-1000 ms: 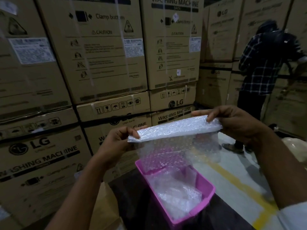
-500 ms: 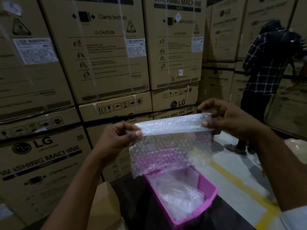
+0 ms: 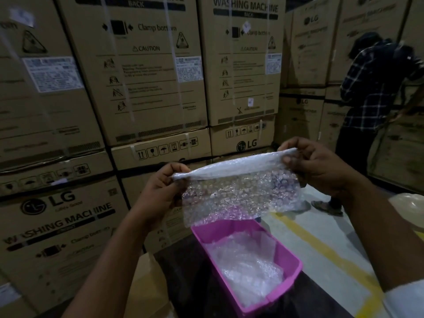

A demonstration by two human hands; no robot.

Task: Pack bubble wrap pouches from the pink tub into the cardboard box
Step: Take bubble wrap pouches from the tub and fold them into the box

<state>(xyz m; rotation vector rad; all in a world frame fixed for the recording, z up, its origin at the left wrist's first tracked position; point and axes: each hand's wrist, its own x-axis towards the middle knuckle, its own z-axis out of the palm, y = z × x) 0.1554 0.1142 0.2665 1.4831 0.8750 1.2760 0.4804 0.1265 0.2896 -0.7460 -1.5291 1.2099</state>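
Observation:
I hold a clear bubble wrap pouch [image 3: 241,193] up in the air by its top edge, stretched between both hands. My left hand [image 3: 160,189] pinches its left corner and my right hand [image 3: 314,166] pinches its right corner. The pouch hangs above the far end of the pink tub [image 3: 288,292], which sits on a dark surface and holds more bubble wrap pouches [image 3: 247,267]. A brown cardboard flap [image 3: 142,281] shows at the lower left beside the dark surface; the rest of that box is hidden by my left arm.
Stacked washing machine cartons [image 3: 146,72] form a wall right behind the tub. A person in a checked shirt [image 3: 376,88] stands at the far right, facing away. A grey floor with a yellow line [image 3: 321,244] runs to the right of the dark surface [image 3: 190,283].
Both hands stayed on the pouch's top edge and pulled it more taut; the right end now sits higher than the left. The view shifted slightly, so the tub appears further right.

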